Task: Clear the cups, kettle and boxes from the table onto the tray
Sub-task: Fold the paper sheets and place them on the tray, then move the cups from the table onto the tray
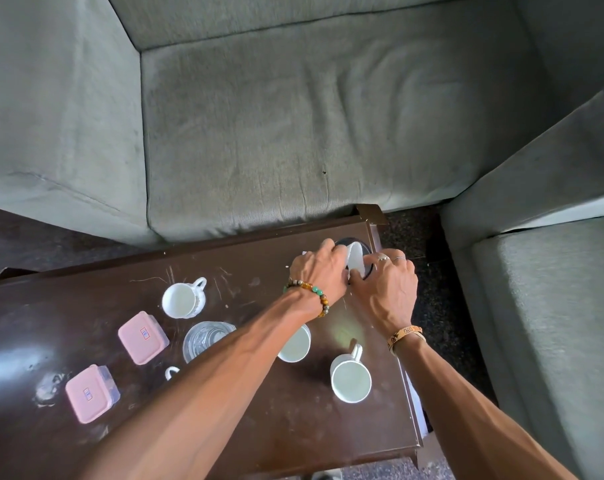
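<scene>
Both hands grip the dark round kettle with a white handle [356, 259] at the 1 o'clock corner of the dark brown wooden table [293, 427]. The left hand [319, 268] curls round its 9 o'clock side and the right hand [387, 289] round 3 o'clock, probably to steady a heavy lift. White ceramic cups [350, 379] and pink square lidded boxes [143, 337] stand toward 7 o'clock; no tray shows.

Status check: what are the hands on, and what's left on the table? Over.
Left hand and right hand grip kettle, far right corner of table. White cups, pink boxes not yet moved. Tray not in view.
</scene>
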{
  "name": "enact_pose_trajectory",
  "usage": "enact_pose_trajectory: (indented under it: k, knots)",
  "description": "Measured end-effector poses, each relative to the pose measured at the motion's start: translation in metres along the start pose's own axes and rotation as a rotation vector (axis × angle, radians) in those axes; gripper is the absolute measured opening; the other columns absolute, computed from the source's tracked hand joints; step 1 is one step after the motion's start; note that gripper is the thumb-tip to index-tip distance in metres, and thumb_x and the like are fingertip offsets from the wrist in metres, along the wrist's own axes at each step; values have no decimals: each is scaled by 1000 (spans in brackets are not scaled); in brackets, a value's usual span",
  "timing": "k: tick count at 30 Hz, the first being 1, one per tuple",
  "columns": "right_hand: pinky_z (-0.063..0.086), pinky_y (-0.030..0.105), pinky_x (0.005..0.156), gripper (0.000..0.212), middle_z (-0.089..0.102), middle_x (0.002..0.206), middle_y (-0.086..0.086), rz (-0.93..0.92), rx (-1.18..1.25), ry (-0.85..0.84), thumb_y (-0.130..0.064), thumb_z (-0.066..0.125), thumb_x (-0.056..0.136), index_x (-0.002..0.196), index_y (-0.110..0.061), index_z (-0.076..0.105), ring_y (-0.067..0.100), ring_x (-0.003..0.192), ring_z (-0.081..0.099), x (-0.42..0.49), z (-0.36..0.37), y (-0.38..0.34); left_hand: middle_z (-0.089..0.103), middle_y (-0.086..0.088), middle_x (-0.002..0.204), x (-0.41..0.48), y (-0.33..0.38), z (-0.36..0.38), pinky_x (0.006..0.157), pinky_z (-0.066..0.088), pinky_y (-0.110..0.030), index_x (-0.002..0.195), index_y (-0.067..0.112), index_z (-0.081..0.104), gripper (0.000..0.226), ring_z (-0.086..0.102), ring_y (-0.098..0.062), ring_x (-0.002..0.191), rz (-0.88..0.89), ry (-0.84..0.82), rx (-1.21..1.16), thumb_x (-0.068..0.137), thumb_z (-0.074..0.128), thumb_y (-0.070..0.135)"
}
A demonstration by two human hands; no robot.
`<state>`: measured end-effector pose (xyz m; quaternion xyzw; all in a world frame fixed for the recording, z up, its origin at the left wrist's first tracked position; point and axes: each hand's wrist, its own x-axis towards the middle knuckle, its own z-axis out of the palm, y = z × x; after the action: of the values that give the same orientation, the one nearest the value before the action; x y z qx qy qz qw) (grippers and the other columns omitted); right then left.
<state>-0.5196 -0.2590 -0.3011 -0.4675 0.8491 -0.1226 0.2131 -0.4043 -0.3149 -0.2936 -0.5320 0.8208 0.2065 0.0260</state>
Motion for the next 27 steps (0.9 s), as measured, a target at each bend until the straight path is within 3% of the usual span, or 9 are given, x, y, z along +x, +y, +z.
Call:
enact_pose_trajectory:
  k: [5, 9, 16, 23, 27]
  knots:
    - [48, 39, 84, 47, 59, 119, 7, -55, 188, 62, -23, 77, 65, 111, -17, 66, 29, 98, 59, -20, -20, 14, 54, 4, 97, -23, -9, -19, 64, 47, -34, 96, 30, 45, 22, 65, -30, 77, -114, 59, -129, 80, 60, 29]
    - [47, 42, 88, 55, 57, 124, 6, -13, 138, 25, -32, 77, 73, 123, -17, 60, 28, 105, 58, -43, -36, 30, 56, 7, 101, -50, -15, -37, 67, 47, -32, 99, 30, 50, 18, 65, -23, 83, -122, 67, -143, 83, 57, 26]
    - [48, 43, 91, 53, 57, 126, 7, -24, 62, -55, -38, 74, 77, 124, -17, 62, 29, 105, 58, -82, -90, 21, 55, 4, 110, -107, -6, -87, 84, 49, -33, 111, 24, 57, 23, 60, -18, 100, -43, -6, -141, 87, 57, 24]
    - [48, 44, 93, 43, 61, 121, 12, -94, 122, 29, -28, 72, 78, 117, -14, 66, 33, 108, 59, -130, -162, -17, 56, -1, 109, -171, 2, -170, 84, 49, -36, 108, 19, 58, 22, 58, -22, 99, -64, 118, -167, 87, 58, 21]
    - [47, 44, 96, 38, 62, 119, 11, -129, 161, 115, -35, 68, 83, 115, -15, 67, 33, 108, 59, -162, -190, -45, 60, -4, 109, -204, -2, -210, 88, 47, -32, 109, 16, 61, 22, 59, -22, 100, -71, 241, -209, 87, 60, 18]
